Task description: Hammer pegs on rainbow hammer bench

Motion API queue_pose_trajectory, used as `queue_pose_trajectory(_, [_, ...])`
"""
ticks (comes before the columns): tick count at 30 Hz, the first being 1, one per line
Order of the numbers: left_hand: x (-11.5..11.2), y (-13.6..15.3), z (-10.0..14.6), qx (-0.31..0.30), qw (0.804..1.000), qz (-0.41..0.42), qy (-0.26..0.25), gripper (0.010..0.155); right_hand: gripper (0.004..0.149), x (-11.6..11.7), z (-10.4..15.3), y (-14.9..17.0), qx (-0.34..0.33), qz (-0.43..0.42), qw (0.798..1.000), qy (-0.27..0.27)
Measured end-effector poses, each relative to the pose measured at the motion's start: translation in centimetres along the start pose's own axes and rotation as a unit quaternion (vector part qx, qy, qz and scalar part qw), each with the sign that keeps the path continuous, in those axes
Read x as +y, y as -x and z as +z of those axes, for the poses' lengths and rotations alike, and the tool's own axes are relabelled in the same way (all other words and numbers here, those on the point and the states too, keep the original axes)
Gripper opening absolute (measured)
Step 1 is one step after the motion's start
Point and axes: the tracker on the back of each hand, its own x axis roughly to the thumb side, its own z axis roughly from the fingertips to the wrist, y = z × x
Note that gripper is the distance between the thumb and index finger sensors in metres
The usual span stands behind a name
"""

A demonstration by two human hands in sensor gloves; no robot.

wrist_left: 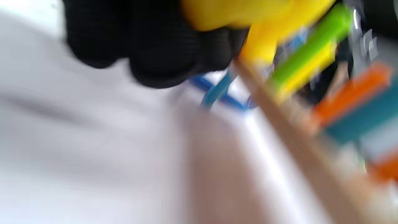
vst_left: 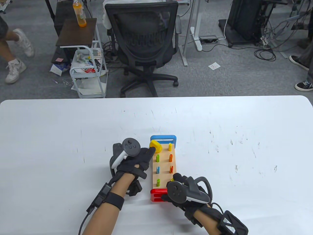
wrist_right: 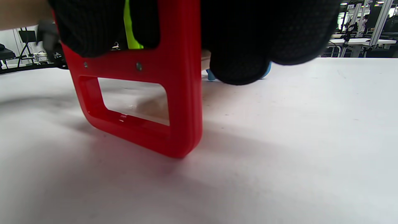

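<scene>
The hammer bench (vst_left: 164, 176) lies lengthwise on the white table, a wooden top between a blue end leg (vst_left: 163, 138) at the far side and a red end leg (vst_left: 156, 194) near me. Several coloured pegs (vst_left: 158, 158) stand up from it in two rows. My left hand (vst_left: 137, 156) holds the yellow hammer (vst_left: 155, 146), its head over the bench's far left corner; the left wrist view shows the yellow hammer (wrist_left: 245, 15) blurred against the pegs. My right hand (vst_left: 181, 189) grips the bench's near right end, at the red leg (wrist_right: 174, 77).
A black office chair (vst_left: 143, 41) and a white cart (vst_left: 89, 71) stand beyond the table's far edge (vst_left: 156, 97). Bare tabletop (vst_left: 244, 151) lies on both sides of the bench.
</scene>
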Motion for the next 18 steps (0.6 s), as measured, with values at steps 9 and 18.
queue_pose_trajectory(9, [8.1, -5.9, 6.6, -0.238, 0.943, 0.174, -0.157, 0.072, 0.040, 0.0, -0.1, 0.0, 0.000, -0.001, 1.000, 0.000])
queue_pose_trajectory(18, [7.3, -7.8, 9.8, -0.281, 0.932, 0.110, -0.200, 0.072, 0.040, 0.0, -0.1, 0.1, -0.002, 0.000, 1.000, -0.002])
